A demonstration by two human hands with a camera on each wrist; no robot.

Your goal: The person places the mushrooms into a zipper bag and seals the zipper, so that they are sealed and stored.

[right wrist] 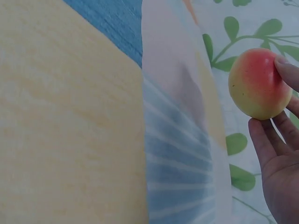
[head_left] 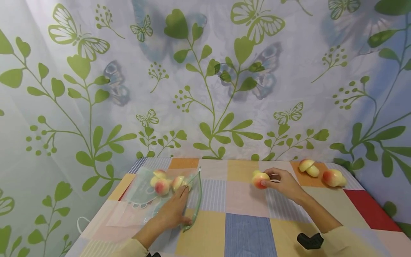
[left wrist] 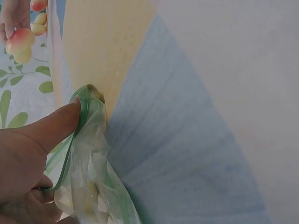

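A clear zip bag [head_left: 138,203] with a green zip edge lies at the left of the table, several yellow-and-red toy mushrooms [head_left: 162,186] showing inside. My left hand [head_left: 173,210] is at its mouth, fingers by one mushroom. In the left wrist view the thumb catches the green zip edge [left wrist: 84,109] and the other fingers curl beneath, partly hidden. Right of the bag, my right hand [head_left: 285,184] pinches another toy mushroom [head_left: 260,180] above the cloth. The right wrist view shows its rounded red-and-yellow cap [right wrist: 259,84] between thumb and fingertips.
Two more toy mushrooms [head_left: 309,167] lie at the table's back right. A patchwork cloth [head_left: 247,232] covers the table. Behind it hangs a curtain [head_left: 205,107] printed with leaves and butterflies. A white cord [head_left: 81,219] loops at the left edge.
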